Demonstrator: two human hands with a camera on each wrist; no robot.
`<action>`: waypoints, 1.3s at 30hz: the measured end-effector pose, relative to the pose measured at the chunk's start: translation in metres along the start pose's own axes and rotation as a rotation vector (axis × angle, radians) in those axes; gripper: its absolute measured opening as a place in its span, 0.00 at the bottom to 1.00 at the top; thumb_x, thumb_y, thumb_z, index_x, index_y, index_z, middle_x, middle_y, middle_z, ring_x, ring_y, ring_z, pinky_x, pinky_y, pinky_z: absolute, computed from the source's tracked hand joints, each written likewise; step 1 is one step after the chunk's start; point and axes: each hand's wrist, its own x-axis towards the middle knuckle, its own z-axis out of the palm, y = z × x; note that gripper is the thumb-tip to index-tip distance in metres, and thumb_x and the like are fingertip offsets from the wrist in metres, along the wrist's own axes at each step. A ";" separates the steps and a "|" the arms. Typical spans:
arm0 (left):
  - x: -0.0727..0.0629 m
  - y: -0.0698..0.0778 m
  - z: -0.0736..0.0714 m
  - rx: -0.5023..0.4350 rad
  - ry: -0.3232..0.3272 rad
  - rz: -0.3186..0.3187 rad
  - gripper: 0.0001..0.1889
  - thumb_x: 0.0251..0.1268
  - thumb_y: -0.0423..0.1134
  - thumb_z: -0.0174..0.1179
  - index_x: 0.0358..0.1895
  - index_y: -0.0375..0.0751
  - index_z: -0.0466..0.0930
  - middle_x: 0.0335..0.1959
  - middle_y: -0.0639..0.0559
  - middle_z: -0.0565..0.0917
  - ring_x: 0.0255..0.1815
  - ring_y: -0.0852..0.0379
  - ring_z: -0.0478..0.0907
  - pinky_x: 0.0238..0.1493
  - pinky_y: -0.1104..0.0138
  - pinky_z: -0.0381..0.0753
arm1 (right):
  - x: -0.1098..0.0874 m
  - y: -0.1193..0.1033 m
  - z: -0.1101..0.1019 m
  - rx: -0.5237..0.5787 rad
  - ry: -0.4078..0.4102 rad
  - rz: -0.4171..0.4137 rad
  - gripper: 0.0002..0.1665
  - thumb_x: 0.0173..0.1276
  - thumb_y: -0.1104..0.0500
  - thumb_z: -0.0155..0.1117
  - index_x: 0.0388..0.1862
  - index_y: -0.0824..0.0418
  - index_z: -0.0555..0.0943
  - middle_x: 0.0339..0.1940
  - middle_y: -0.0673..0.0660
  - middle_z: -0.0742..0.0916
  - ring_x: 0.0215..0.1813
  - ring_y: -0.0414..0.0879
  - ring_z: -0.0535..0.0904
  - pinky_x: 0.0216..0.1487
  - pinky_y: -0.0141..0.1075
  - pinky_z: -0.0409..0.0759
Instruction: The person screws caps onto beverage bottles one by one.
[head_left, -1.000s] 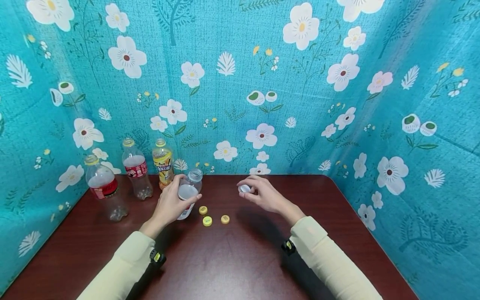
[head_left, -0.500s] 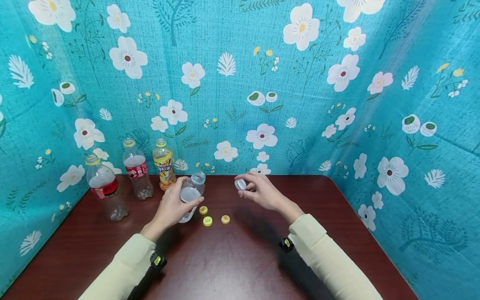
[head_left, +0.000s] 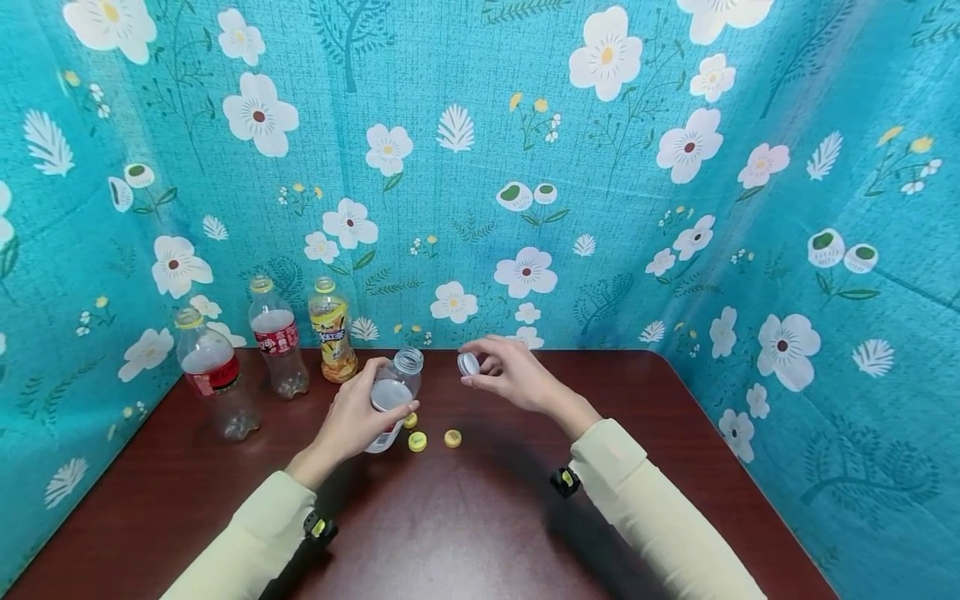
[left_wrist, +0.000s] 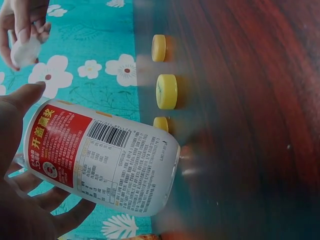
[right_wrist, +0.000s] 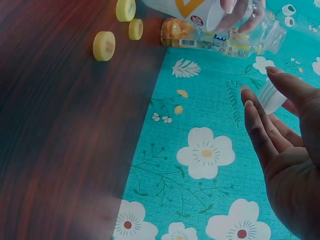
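Observation:
My left hand (head_left: pixel 352 421) grips a clear wide-mouthed bottle (head_left: pixel 396 385) around its upper body. The bottle leans to the right, its threaded mouth uncovered. In the left wrist view the bottle's white label (left_wrist: pixel 120 162) shows a red panel and a barcode. To the right of the mouth, my right hand (head_left: pixel 517 375) pinches a white bottle cap (head_left: pixel 468 365) between thumb and fingertips, held up on its edge. The right wrist view shows the cap's ribbed side (right_wrist: pixel 271 96). A gap separates cap and bottle mouth.
Three yellow caps lie near the bottle's base: one in front (head_left: pixel 417 442), one to the right (head_left: pixel 452 438), one partly hidden (head_left: pixel 410 421). Two red-labelled bottles (head_left: pixel 213 375) (head_left: pixel 277 342) and a yellow-labelled bottle (head_left: pixel 330 329) stand uncapped at the back left. A flowered curtain (head_left: pixel 465 208) borders the dark table (head_left: pixel 480 517).
My left hand has carried the bottle slightly right and tilted its mouth further right. My right hand has moved the white cap left and up toward the bottle, turning it on edge.

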 end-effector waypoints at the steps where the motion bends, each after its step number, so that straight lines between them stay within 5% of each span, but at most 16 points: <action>1: 0.000 0.001 0.000 -0.003 -0.008 -0.002 0.42 0.55 0.57 0.77 0.68 0.45 0.67 0.57 0.41 0.82 0.51 0.44 0.82 0.44 0.52 0.87 | 0.001 -0.001 0.000 0.004 -0.002 0.001 0.24 0.69 0.57 0.73 0.62 0.57 0.81 0.51 0.51 0.85 0.42 0.40 0.86 0.45 0.36 0.86; 16: -0.003 0.010 0.006 -0.015 -0.061 0.040 0.40 0.55 0.57 0.76 0.67 0.48 0.68 0.54 0.47 0.84 0.45 0.53 0.83 0.41 0.60 0.86 | 0.007 -0.011 -0.002 0.072 -0.025 0.005 0.25 0.66 0.57 0.76 0.60 0.59 0.82 0.44 0.52 0.87 0.41 0.39 0.88 0.45 0.40 0.87; 31: -0.010 0.022 0.011 -0.026 -0.113 0.068 0.39 0.54 0.59 0.76 0.66 0.52 0.69 0.52 0.50 0.84 0.41 0.58 0.83 0.35 0.68 0.85 | 0.010 -0.018 -0.003 -0.021 -0.080 -0.058 0.22 0.72 0.44 0.69 0.59 0.54 0.83 0.36 0.45 0.87 0.36 0.45 0.87 0.38 0.37 0.84; 39: -0.013 0.028 0.013 -0.024 -0.134 0.072 0.39 0.53 0.60 0.77 0.66 0.53 0.69 0.51 0.52 0.83 0.41 0.58 0.82 0.35 0.68 0.85 | 0.010 -0.022 -0.005 -0.069 -0.087 -0.111 0.22 0.72 0.45 0.69 0.58 0.55 0.83 0.37 0.44 0.85 0.36 0.38 0.82 0.38 0.36 0.82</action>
